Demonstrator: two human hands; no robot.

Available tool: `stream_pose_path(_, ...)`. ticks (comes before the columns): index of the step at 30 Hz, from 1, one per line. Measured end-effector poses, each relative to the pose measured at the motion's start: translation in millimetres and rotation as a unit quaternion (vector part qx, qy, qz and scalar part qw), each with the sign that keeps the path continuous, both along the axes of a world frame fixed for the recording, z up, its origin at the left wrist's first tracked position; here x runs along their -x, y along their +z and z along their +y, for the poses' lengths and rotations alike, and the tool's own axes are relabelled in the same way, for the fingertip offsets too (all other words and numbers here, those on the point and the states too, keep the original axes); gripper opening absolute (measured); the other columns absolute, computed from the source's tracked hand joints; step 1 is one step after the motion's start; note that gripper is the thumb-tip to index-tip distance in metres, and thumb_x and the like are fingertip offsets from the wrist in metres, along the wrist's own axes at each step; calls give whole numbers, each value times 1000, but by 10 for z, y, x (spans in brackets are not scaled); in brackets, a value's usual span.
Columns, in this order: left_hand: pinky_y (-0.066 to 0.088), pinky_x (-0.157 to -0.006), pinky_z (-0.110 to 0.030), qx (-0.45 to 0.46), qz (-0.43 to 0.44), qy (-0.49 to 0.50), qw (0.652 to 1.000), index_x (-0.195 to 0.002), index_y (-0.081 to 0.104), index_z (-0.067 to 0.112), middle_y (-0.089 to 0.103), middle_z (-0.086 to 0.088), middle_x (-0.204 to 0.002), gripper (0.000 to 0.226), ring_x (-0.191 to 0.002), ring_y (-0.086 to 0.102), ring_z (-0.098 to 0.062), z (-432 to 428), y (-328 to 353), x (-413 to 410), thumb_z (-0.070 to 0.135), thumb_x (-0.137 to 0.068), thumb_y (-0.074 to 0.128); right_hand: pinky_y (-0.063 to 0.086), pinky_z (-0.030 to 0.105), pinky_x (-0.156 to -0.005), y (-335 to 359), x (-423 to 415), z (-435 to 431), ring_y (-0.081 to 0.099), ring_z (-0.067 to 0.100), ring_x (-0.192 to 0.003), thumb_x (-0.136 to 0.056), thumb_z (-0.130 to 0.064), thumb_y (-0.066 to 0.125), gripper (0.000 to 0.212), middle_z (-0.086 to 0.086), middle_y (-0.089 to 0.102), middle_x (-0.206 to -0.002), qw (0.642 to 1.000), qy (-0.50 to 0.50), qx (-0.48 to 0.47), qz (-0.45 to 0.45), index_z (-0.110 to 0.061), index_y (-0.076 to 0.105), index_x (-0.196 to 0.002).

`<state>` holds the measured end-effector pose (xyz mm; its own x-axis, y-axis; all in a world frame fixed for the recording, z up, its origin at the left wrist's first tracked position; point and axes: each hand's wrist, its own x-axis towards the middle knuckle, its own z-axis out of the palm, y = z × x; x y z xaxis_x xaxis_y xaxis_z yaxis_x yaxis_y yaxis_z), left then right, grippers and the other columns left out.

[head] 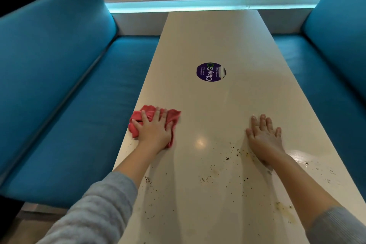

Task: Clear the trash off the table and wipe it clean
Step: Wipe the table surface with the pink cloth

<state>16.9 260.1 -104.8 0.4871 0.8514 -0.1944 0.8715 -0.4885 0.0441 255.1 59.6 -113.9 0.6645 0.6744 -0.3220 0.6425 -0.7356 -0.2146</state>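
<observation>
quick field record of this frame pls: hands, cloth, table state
left hand: flat on crumpled red cloth, pressing it to the long beige table near its left edge
right hand: flat on the table, holding nothing
mess: dark crumbs and yellowish smears on the near half
far half: round purple sticker, no visible crumbs
seating: blue padded benches both sides

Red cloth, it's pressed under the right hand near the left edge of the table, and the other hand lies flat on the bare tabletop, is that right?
Not quite. The head view shows the red cloth under the left hand, not the right. The rest holds: it lies near the left edge of the table, and the other hand, the right hand, lies flat on the bare tabletop.
</observation>
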Motion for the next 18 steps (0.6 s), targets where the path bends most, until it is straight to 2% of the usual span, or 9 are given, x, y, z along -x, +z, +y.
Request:
stream_pose_path(5,8,-109,-64,-10,-5,102,995,-152,7,30,5,4,-160,61,-144,1,-38,-660,-42,547,55,-97,13,-12,46,-116,19,-1,-22,-20,21,-145,-102,-41,11,58,6,-20,-158,1000,11,-3,9,-21,-13,-150)
stream_pose_path(8,12,-108,-63,6,17,127,992,-152,11,29,10,2,-159,75,-144,9,-39,-1266,-55,841,62,-86,-4,-10,47,-117,46,-6,-31,-18,23,-145,-102,-41,12,58,8,-18,-158,1000,20,4,9,-21,-12,-150)
stream_pose_path(10,22,-107,-62,17,17,125,992,-147,31,28,28,-4,-154,83,-139,26,-42,-1574,-59,1043,65,-84,-7,-7,48,-117,84,-25,-28,-16,24,-146,-102,-41,13,59,8,-17,-158,999,29,14,14,-20,-12,-151)
stream_pose_path(12,34,-102,-58,22,11,113,993,-134,54,28,46,-12,-143,81,-126,43,-45,-1669,-58,1210,69,-87,2,-4,48,-118,124,-67,-42,-12,22,-147,-102,-40,14,58,7,-15,-159,998,49,25,11,-20,-9,-151)
stream_pose_path(14,27,-107,-56,16,6,126,992,-136,49,34,39,-14,-147,83,-132,34,-45,-1575,-19,1238,76,-82,1,-3,46,-118,160,-136,-108,-7,18,-147,-103,-38,15,56,4,-10,-160,998,64,23,1,-20,-5,-152)
stream_pose_path(16,9,-114,-54,19,2,154,988,-146,24,42,15,-10,-158,83,-142,10,-42,-1300,17,1071,80,-78,-2,-2,45,-117,186,-249,-240,-3,17,-148,-103,-36,16,55,3,-6,-160,999,49,13,-13,-20,-3,-152)
stream_pose_path(18,3,-114,-57,3,-17,184,983,-149,13,42,3,-8,-160,73,-143,0,-41,-980,7,741,75,-84,8,0,47,-117,188,-392,-426,-3,19,-148,-103,-36,15,55,4,-5,-160,999,21,18,-27,-21,-1,-152)
